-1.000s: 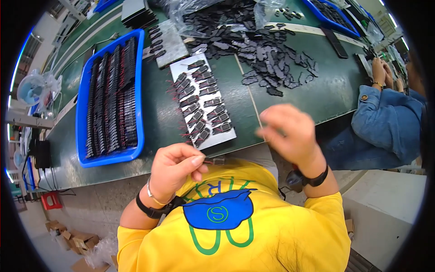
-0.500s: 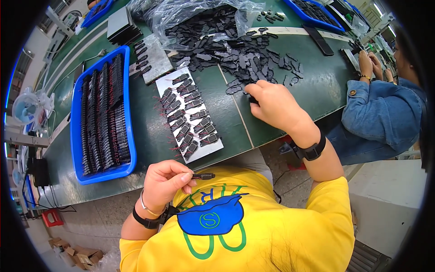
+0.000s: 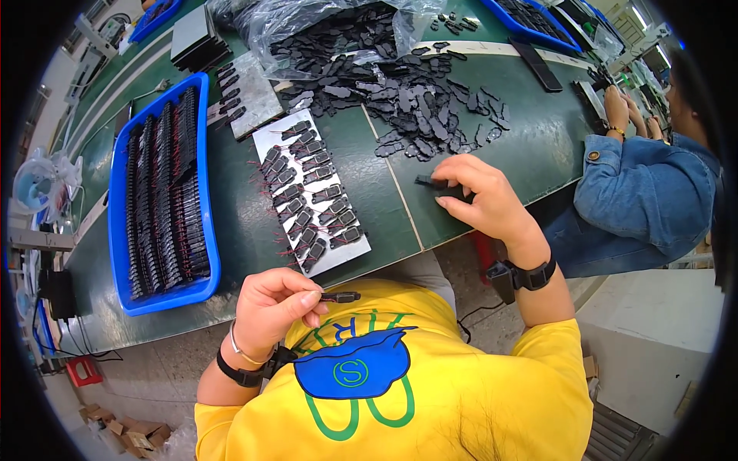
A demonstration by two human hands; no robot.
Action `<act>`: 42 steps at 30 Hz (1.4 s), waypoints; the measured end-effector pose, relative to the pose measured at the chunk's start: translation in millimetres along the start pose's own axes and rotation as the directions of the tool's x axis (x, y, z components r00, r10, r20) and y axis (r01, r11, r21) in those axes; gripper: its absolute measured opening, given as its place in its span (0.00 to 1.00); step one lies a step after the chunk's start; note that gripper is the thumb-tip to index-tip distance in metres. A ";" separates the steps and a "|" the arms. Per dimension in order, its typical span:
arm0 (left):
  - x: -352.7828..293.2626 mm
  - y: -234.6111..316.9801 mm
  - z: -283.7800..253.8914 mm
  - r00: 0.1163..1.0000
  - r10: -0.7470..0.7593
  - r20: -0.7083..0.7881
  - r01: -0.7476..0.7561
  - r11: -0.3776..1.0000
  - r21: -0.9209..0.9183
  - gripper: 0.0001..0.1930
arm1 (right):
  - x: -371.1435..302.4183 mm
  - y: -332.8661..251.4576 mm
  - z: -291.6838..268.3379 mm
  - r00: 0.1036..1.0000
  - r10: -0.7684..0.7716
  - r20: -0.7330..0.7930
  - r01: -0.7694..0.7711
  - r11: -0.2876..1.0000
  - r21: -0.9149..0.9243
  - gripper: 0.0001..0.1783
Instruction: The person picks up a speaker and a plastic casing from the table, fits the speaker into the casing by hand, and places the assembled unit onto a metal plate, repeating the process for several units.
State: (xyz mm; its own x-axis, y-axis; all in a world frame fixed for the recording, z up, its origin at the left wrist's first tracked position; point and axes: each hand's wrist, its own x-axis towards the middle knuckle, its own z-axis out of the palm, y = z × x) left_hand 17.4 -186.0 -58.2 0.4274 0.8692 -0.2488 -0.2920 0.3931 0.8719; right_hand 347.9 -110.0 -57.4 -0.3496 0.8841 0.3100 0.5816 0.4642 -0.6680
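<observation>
My left hand [image 3: 275, 306] pinches a small black speaker module [image 3: 340, 297] between thumb and fingers, close in front of my yellow shirt. Out over the green table, my right hand [image 3: 486, 196] is closed on a flat black plastic piece [image 3: 432, 183], its end sticking out past the fingertips. Beyond that hand lies a loose pile of similar black plastic pieces [image 3: 419, 107], partly spilling from a clear plastic bag [image 3: 269, 46]. Between my hands a white board [image 3: 350, 252] carries rows of black speaker modules [image 3: 317, 160] with thin red wires.
To the left a blue tray [image 3: 213, 253] holds dense rows of black modules. A grey metal plate [image 3: 254, 92] with several parts lies behind the board. At the right a person in a denim jacket [image 3: 638, 180] works at the same green table [image 3: 538, 127].
My right hand has drawn back from the pile toward me, with a black plastic piece now showing in its fingers. The left hand still holds the speaker module in about the same place.
</observation>
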 end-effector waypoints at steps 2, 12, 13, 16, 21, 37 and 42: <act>0.3 0.2 0.6 1.000 0.001 0.000 -0.001 1.000 -0.002 0.03 | 3.1 -4.7 -1.1 0.997 0.071 0.019 -0.069 0.993 -0.091 0.12; 1.1 7.1 7.0 0.990 -0.055 -0.129 0.067 0.994 0.091 0.05 | 30.4 -1.1 -0.5 0.968 0.096 0.230 -0.022 0.952 -0.305 0.11; 2.3 5.6 6.3 0.986 -0.049 -0.160 0.064 0.993 0.094 0.05 | 29.6 -1.5 1.8 0.979 0.062 0.194 0.018 0.921 -0.389 0.11; 4.4 -1.5 2.7 0.988 -0.061 -0.145 0.056 0.998 -0.038 0.05 | 17.4 -5.0 14.8 0.998 -0.006 0.065 0.031 0.916 -0.400 0.12; 0.2 -4.2 -1.1 0.984 -0.059 -0.168 0.043 0.994 -0.102 0.05 | -4.4 -28.1 31.4 0.986 0.049 -0.159 -0.065 0.993 -0.103 0.14; -1.1 -12.2 4.1 0.987 -0.031 -0.158 0.007 0.988 -0.152 0.05 | -12.2 -109.8 82.8 0.891 -0.449 -0.063 0.447 0.894 -0.040 0.16; -2.1 -12.9 4.2 0.990 -0.037 -0.136 0.011 0.982 -0.188 0.05 | -15.0 -108.5 84.7 0.900 -0.433 -0.042 0.431 0.901 -0.049 0.17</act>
State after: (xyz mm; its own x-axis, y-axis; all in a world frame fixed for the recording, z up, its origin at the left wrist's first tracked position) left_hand 23.8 -194.2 -67.2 0.3178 0.8867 -0.3357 -0.4432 0.4519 0.7742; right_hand 227.8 -178.2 -46.9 -0.5355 0.5972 0.5972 0.4091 0.8020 -0.4352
